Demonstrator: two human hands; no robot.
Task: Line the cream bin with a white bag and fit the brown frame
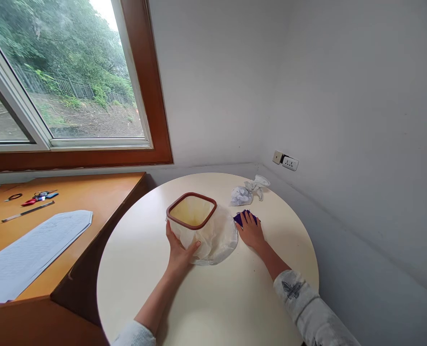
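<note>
A small trash bin [192, 194] with a brown squared rim and a yellowish inside stands on the round table, a pale see-through plastic liner [225, 236] draped over its side and spread to the right. My left hand [179, 252] is wrapped round the bin's near side, thumb over the liner. To the right, my right hand [251, 233] presses down on a bunched dark purple cloth [242, 217], fingers curved over it, beside the liner's edge. Just behind lies a knotted clear bag [241, 196] with white crumpled stuff inside.
The round cream table [134, 269] stands near the wall corner. At left is a wooden desk [101, 190] with written paper sheets [43, 250], a pen [28, 211] and keys [42, 196]. A wall socket [290, 163] is at right, a window [83, 77] at upper left.
</note>
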